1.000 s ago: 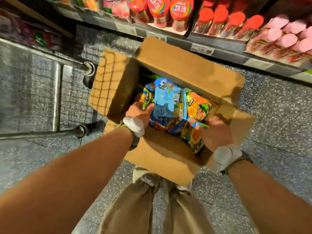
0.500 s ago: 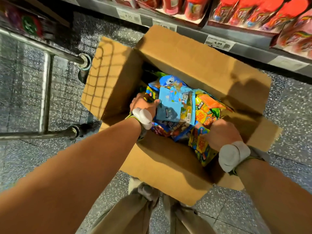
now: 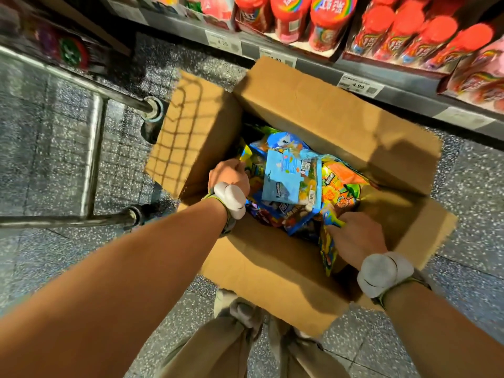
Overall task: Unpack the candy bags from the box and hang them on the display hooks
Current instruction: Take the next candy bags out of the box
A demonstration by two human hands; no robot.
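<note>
Nearest you, your trouser legs and shoes stand on the speckled floor right behind the open cardboard box, whose four flaps are folded outward. You are at the unpacking step: both arms reach down into the box, and no bag has come out yet.

Your right hand lies at the near right of the pile, its fingers curled onto the edge of a yellow-green candy bag that stands against the box wall. It looks like a pinch on that bag, though the fingertips are hidden. Your left hand is at the left side of the pile, fingers bent down between the bags and the box wall; whether that grip has closed on a bag you cannot tell from here, since the fingers are out of sight.

The candy bags lie heaped and overlapping in the box, a light blue bag flat on top with orange and yellow ones beneath it.

Your next move probably calls for gathering a bundle between both hands, lifting it clear of the flaps, then raising your head to find the hooks, which are not in view.

To the left stands a metal trolley frame. Beyond the box is the shelf edge with price tags, and red-capped candy tubs above it.
</note>
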